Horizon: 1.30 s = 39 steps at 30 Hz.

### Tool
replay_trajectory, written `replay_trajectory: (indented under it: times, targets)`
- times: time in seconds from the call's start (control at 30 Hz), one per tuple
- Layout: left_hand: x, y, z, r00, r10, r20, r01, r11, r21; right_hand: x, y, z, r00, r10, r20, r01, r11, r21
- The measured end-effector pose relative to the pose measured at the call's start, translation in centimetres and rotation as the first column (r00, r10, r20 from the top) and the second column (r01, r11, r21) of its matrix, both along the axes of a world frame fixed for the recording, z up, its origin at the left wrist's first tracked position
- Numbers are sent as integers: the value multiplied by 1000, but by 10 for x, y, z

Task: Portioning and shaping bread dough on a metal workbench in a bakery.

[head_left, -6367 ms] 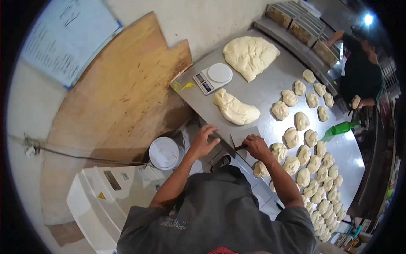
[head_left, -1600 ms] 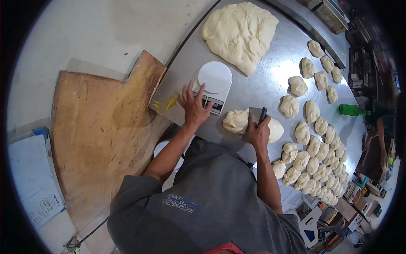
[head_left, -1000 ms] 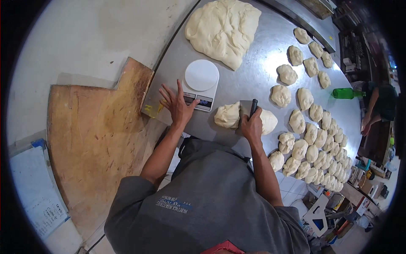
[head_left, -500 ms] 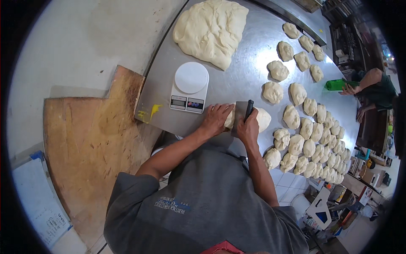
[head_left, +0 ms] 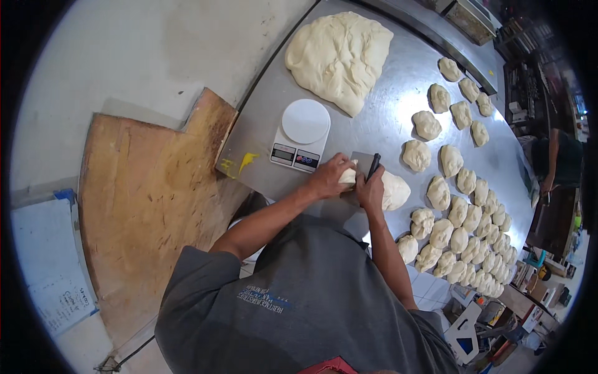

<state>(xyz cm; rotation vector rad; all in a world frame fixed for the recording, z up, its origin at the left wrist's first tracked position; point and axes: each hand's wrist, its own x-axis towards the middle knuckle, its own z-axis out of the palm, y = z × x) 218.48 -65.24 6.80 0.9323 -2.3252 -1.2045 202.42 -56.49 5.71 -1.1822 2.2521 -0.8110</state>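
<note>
My right hand (head_left: pixel 371 190) grips the black handle of a metal dough scraper (head_left: pixel 374 164), its grey blade standing near the table's front edge. To the right of that hand rests a lump of pale dough (head_left: pixel 396 191). My left hand (head_left: pixel 330 177), its fingers curled, holds a smaller piece of dough (head_left: pixel 348 177) just left of the blade. Part of this piece is hidden by the fingers. A white kitchen scale (head_left: pixel 306 121) with a bare round plate stands beyond my left hand. Farther off, a large slab of dough (head_left: pixel 339 56) lies on the table.
Several rows of dough pieces (head_left: pixel 451 160) cover the right side of the steel table (head_left: pixel 380 134). A wooden board (head_left: pixel 143 206) leans at the left by the wall. At the far right a co-worker's arm (head_left: pixel 552 161) reaches beside the table.
My left fingers have curled around the small dough piece, which was under a flatter hand. The view has shifted a little. The co-worker has moved, and the green bottle no longer shows.
</note>
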Motion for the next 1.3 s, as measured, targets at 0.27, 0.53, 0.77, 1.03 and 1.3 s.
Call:
replay_trajectory:
  times: [0.27, 0.53, 0.77, 1.03, 1.3]
  targets:
    - [41, -53, 81, 963, 173, -204, -203, 970, -136, -29, 15, 34, 662, -164, 732, 181, 982, 56]
    - [23, 25, 7, 997, 24, 78, -21, 999, -47, -44, 31, 29, 368, -223, 903, 357, 930, 84]
    - [55, 24, -3, 895, 404, 189, -340, 892, -299, -46, 55, 24, 381, -258, 888, 431, 899, 76]
    - [86, -8, -33, 583, 771, 258, -655, 633, -413, -37, 43, 34, 507, -274, 817, 362, 928, 86]
    - [78, -45, -11, 523, 721, 454, -744, 646, -170, -34, 39, 35, 506, -265, 821, 368, 927, 73]
